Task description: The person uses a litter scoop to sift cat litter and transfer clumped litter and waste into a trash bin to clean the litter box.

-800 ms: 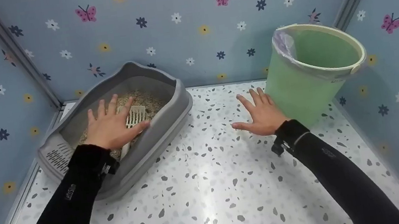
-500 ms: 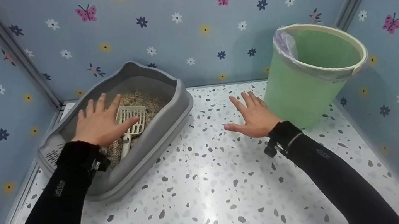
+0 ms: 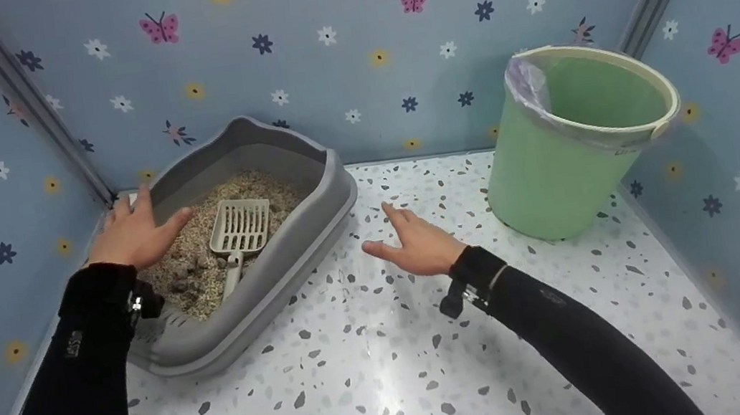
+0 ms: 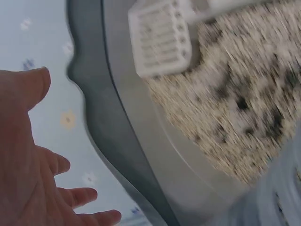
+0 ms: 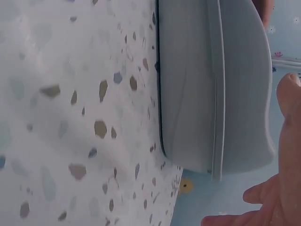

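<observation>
A grey litter box (image 3: 270,323) stands at the left, with tan litter (image 3: 189,236) and some darker clumps inside. On the litter lies a cream slotted litter scoop (image 3: 241,225), its handle toward the near side. My left hand (image 3: 135,233) is over the box's left side, fingers spread and holding nothing; whether it touches the rim I cannot tell. Over the floor between box and bin is my right hand (image 3: 417,243), fingers extended, thumb apart, nothing in it. The left wrist view shows the blurred scoop (image 4: 162,40) beyond my left thumb.
A green bin (image 3: 539,176) with a pale rim and a translucent liner (image 3: 528,84) stands at the right near the corner. Blue walls (image 3: 368,92) with flowers and butterflies close in the back and both sides. The floor (image 3: 367,396) is white with grey specks.
My left hand has moved left from above the scoop, uncovering the scoop and litter. My right hand has moved left, away from the bin. Box, scoop and bin stay where they were.
</observation>
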Available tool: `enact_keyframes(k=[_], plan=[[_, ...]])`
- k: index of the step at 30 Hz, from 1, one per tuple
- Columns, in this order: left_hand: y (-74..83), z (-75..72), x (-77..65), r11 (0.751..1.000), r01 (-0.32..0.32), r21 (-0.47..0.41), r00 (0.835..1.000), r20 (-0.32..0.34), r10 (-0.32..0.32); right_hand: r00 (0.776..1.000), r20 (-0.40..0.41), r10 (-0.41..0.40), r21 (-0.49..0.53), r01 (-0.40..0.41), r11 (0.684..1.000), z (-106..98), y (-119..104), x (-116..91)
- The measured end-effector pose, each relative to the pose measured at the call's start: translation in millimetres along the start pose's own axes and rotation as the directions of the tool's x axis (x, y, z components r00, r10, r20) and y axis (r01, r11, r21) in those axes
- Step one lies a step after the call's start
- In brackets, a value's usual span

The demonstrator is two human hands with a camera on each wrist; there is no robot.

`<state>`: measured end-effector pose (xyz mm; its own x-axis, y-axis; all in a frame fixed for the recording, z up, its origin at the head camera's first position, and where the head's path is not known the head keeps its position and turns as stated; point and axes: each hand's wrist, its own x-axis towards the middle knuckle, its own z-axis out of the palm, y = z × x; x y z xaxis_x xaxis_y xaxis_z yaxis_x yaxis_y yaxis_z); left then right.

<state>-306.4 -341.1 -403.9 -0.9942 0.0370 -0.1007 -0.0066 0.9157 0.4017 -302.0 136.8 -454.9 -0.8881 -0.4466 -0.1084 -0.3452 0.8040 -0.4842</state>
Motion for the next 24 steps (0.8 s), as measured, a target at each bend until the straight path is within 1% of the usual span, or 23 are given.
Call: enact_keyframes(k=[5, 8, 12, 15, 17, 19, 22, 24], plan=[[-26.0, 0.6, -1.4, 0.997, 0.062, -0.036, 0.998, 0.007, -0.062, 0.998, 0.053, -0.035, 0.055, 0.032, 0.998, 23, -19, 5], [-37.8, 1.0, -1.8, 0.995, 0.087, -0.038, 0.996, 0.018, -0.087, 0.997, 0.072, -0.042, 0.083, 0.036, 0.996, 33, -27, 8], [-47.0, 0.4, -5.0, 0.993, 0.119, -0.028, 0.992, 0.045, -0.118, 0.995, 0.088, -0.040, 0.133, 0.028, 0.991, 44, -37, 12], [-51.2, -3.0, -7.3, 0.992, 0.128, -0.019, 0.987, 0.097, -0.126, 0.995, 0.079, -0.067, 0.205, 0.049, 0.977, 53, -45, 15], [-53.4, -5.9, -6.5, 0.992, 0.122, 0.000, 0.983, 0.137, -0.121, 0.994, 0.077, -0.083, 0.245, 0.062, 0.968, 58, -51, 16], [-54.7, -9.2, -5.1, 0.995, 0.101, 0.026, 0.979, 0.173, -0.104, 0.992, 0.086, -0.089, 0.257, 0.064, 0.964, 61, -56, 17], [-58.2, -12.0, -2.9, 0.996, 0.067, 0.060, 0.977, 0.197, -0.078, 0.990, 0.109, -0.086, 0.244, 0.057, 0.968, 66, -62, 17], [-61.8, -13.2, -2.3, 0.997, 0.047, 0.068, 0.976, 0.207, -0.060, 0.989, 0.122, -0.089, 0.245, 0.057, 0.968, 69, -65, 17]])
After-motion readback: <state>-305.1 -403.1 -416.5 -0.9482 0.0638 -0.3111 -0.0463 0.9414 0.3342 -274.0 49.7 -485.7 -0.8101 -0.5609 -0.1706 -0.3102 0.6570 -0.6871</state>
